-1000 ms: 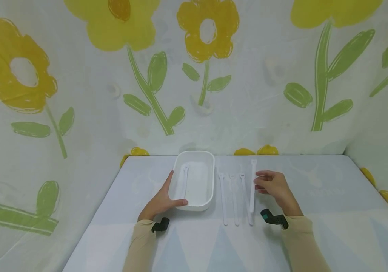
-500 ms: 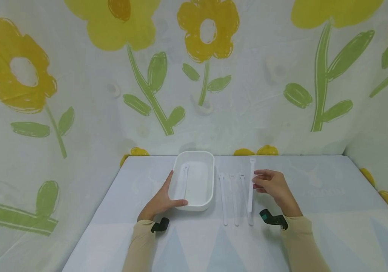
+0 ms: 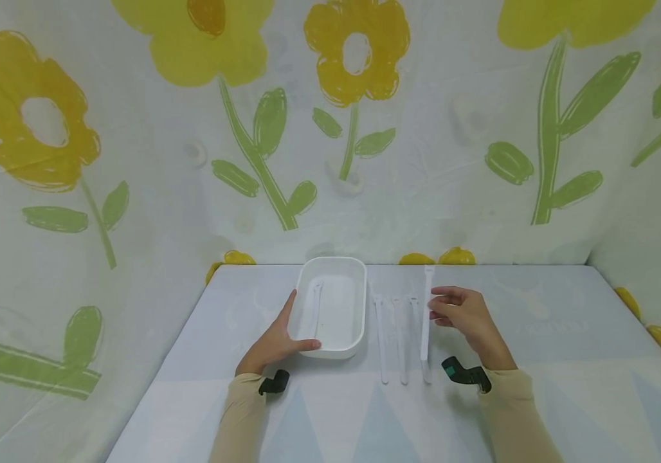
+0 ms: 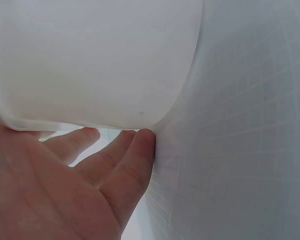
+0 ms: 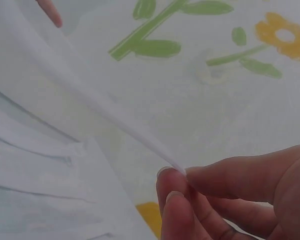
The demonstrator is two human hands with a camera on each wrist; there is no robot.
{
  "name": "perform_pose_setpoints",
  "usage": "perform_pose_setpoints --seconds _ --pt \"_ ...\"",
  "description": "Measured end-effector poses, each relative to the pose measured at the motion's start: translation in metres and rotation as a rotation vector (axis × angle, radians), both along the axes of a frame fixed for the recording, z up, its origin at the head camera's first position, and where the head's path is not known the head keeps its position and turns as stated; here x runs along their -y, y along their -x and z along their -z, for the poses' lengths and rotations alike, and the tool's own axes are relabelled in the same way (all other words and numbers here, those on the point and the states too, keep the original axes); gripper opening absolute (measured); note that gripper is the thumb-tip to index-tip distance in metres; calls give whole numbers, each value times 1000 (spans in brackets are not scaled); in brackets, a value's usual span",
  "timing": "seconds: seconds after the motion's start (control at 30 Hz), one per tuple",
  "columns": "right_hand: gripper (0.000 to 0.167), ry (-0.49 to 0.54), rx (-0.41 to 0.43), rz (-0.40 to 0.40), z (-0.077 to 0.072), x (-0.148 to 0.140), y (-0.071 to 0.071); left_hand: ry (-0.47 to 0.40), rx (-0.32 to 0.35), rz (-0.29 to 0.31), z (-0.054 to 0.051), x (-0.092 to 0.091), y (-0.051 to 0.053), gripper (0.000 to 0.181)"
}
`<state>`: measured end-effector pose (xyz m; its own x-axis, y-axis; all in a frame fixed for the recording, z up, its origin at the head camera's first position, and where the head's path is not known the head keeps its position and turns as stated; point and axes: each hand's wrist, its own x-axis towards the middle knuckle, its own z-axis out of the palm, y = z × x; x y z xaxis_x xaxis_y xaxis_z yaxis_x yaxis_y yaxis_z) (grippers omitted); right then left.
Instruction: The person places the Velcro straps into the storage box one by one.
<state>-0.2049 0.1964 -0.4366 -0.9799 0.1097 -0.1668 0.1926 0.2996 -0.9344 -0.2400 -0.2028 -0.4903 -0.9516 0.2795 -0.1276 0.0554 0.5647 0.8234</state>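
A white rectangular box [image 3: 341, 321] with rounded corners stands at the middle of the table. My left hand [image 3: 272, 344] rests against its near left corner, fingers along the left side and thumb at the near rim. In the left wrist view, straight fingertips [image 4: 146, 140] touch the box wall [image 4: 100, 65]. One slim white strip [image 3: 316, 308] lies inside the box. My right hand [image 3: 466, 318] pinches a long flat white strip [image 3: 425, 321] with a small squared head between thumb and fingertips. In the right wrist view, this strip [image 5: 110, 107] runs up and left from the fingers.
Several similar strips [image 3: 380, 341] lie side by side on the table [image 3: 539, 321], between the box and my right hand. A flower-printed cloth [image 3: 423, 161] rises behind the table's far edge and continues on both sides.
My right hand has moved slightly left and toward the far edge with the pinched strip, now above the rightmost lying strip. My left hand and the box have stayed in place.
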Motion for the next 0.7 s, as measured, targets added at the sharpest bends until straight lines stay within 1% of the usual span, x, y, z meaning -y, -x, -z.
perform_pose_setpoints --seconds 0.2,0.33,0.53,0.7 --pt "48 -14 12 -7 -7 2 -2 -1 -8 4 2 -2 1 137" --pt "49 -15 -9 -19 -15 2 -2 -6 -15 5 1 -4 1 136" --pt "49 3 -43 -42 -26 9 2 5 -16 -10 1 -2 1 135" --pt "48 14 -66 -63 -32 17 7 5 -16 -6 2 -1 0 135"
